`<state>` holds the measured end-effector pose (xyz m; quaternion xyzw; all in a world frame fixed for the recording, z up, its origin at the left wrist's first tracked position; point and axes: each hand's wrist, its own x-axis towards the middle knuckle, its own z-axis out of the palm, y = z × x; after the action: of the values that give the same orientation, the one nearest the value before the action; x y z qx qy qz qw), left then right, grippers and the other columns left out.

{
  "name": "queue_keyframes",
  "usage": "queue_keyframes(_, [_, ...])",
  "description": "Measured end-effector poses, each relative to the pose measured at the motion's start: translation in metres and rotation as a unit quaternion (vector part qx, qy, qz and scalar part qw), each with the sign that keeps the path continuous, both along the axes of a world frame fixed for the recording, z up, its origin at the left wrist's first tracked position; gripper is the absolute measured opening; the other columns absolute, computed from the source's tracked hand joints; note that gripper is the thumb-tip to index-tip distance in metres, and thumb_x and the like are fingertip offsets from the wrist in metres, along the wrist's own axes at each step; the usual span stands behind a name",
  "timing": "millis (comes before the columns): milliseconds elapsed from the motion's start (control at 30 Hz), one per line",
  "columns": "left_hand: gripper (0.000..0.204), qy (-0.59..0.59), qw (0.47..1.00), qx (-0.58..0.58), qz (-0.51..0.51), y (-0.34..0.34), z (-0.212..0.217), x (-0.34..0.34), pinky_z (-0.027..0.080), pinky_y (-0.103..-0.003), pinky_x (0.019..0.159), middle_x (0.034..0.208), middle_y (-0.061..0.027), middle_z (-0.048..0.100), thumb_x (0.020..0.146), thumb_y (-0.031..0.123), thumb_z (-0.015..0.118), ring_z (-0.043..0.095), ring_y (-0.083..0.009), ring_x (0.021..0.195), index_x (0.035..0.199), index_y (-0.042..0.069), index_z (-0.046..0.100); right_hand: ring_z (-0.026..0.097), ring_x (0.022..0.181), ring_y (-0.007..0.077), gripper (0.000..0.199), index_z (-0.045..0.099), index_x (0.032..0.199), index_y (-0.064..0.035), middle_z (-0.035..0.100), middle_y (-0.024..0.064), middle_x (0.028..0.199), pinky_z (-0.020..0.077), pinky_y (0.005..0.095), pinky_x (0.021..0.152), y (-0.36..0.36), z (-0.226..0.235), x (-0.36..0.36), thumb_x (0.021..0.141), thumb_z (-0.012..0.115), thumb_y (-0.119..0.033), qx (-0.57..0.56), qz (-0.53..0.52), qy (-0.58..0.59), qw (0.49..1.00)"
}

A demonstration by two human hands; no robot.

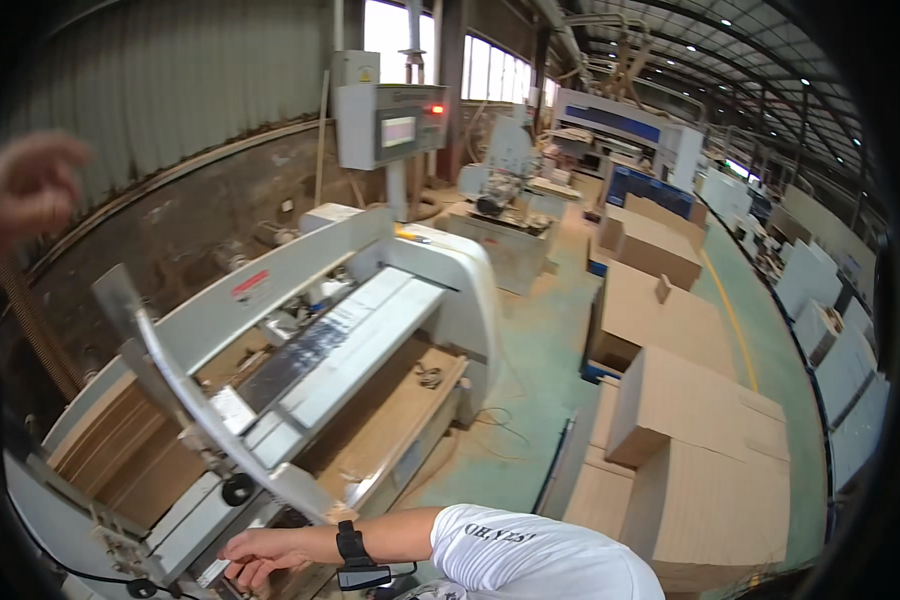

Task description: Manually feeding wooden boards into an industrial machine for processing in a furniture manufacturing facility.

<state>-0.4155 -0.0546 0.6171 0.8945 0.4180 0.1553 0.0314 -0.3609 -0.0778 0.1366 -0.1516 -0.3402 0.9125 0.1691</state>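
My left hand is raised at the far left edge, blurred, its bent fingers apart and nothing seen in them. Low in the view, my right hand reaches over the near end of a grey woodworking machine. Its fingers are half bent and apart, close to a metal rail with a small white label; whether they touch it I cannot tell. A black band with a small device is on my right wrist. Beside that hand, a curved metal guard arm crosses the machine, with a round black knob near its foot.
Brown boards lie inside the machine's left side. A control box with a screen and a lit red lamp stands above its far end. Stacks of brown panels line the right. Loose cord lies on the green floor.
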Motion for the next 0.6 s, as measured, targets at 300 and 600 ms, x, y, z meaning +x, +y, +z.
queue_keyframes(300, [0.048,-0.356,0.848,0.133,-0.369,-0.078,-0.009,0.29,0.047,-0.031,0.076,0.099,-0.0106,0.058,0.076,0.027,0.064,0.058,-0.021,0.085,0.114,0.001,0.05,0.062,0.083,0.0212,0.029,0.048,0.114,-0.0048,0.061,0.0105,0.1,0.0512,0.0317,0.074,-0.063,-0.011,0.306,0.089,0.05,-0.02,-0.031,-0.386,0.09,0.917])
queue_keyframes(600, [0.031,-0.1,0.669,-0.289,-0.677,-0.097,-0.169,0.404,0.038,-0.041,0.093,0.099,-0.0194,0.061,0.082,0.026,0.061,0.06,-0.0293,0.094,0.092,-0.004,0.06,0.055,0.071,0.0159,0.02,0.056,0.088,-0.0075,0.06,0.0039,0.08,0.0457,0.0292,0.069,-0.215,-0.052,0.577,0.089,0.047,-0.026,-0.068,-0.834,0.274,0.474])
